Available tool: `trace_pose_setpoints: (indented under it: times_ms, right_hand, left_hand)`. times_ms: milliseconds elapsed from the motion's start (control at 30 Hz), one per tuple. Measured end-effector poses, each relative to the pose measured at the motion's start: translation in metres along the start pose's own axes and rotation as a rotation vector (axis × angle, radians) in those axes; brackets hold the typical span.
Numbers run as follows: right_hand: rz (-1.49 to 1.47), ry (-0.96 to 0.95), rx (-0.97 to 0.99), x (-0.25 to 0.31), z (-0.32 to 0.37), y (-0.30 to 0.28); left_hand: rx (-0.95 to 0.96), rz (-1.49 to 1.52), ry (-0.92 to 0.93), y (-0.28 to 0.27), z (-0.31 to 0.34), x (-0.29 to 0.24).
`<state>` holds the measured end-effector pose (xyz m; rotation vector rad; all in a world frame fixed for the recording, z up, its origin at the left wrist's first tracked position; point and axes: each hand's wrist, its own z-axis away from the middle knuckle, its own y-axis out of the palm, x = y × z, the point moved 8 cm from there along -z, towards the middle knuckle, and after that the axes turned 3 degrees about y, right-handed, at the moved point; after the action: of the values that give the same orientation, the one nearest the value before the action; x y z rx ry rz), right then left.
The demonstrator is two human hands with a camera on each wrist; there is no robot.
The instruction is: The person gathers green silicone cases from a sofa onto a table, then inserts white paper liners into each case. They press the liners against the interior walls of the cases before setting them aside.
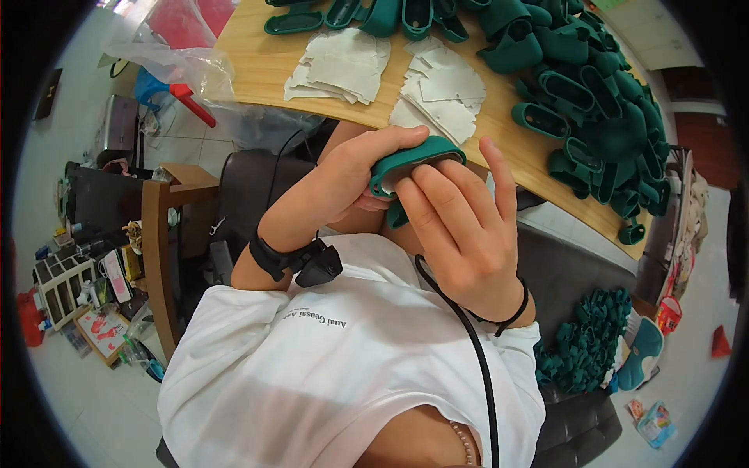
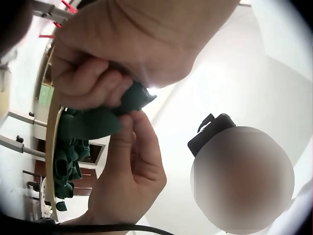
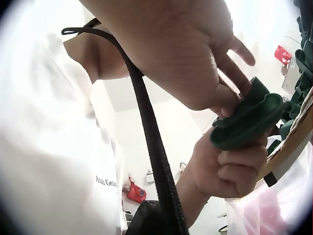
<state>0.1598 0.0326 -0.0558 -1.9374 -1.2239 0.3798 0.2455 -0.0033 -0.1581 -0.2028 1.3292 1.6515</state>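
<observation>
1. Location of the workpiece: the green moulding (image 1: pixel 413 156) is off the bench (image 1: pixel 257 70). It is held in the air just short of the bench's near edge, in front of the person's white shirt (image 1: pixel 351 359).
2. Left hand (image 1: pixel 351 175): the fingers are curled round the left end and underside of the green moulding. The right wrist view shows them wrapped closed beneath it, which makes this the supporting grip.
3. Right hand (image 1: pixel 460 234): the index and middle fingers lie nearly straight across the open face of the moulding and the little finger is lifted clear. The left wrist view shows the thumb meeting the fingertips on the material, so the hand pinches the right end.
4. Form: the moulding has a raised oval rim around a hollow and thin walls.
5. Handling, as a judgement:
   - It looks like soft rubber or silicone, light and flexible, since one hand carries it easily.
   - The matt surface should resist slipping.
   - It is unlikely to break but may distort under a hard squeeze.
6. Where to take hold, as a judgement: the thickened rim and the two ends look the firmest. The thin wall between them would probably buckle.
7. Surroundings:
   - Two stacks of white cut sheets (image 1: pixel 339 66) lie near the bench's near edge.
   - A large heap of like green mouldings (image 1: pixel 593 93) covers the bench's right side.
   - A smaller heap (image 1: pixel 585 343) lies on a dark seat (image 1: pixel 577 429) to the person's right.
</observation>
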Motion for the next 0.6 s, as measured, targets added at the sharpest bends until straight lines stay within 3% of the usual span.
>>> trace_pose_setpoints:
  times_ms: [67,267,467,600]
  right_hand:
    - [0.011,0.01,0.0,0.0,0.001,0.002]
    - [0.095,0.051,0.002,0.001,0.002,0.008]
    - [0.089,0.174,-0.02,-0.002,-0.001,0.01]
    - [0.163,0.199,-0.091,0.0,-0.002,0.008]
  left_hand:
    - [0.072,0.015,0.017,-0.002,-0.001,-0.001]
    - [0.021,0.048,-0.009,-0.007,-0.006,0.003]
    - [-0.161,0.031,-0.015,-0.008,-0.006,0.002]
    - [0.101,0.155,0.058,-0.015,-0.008,-0.002]
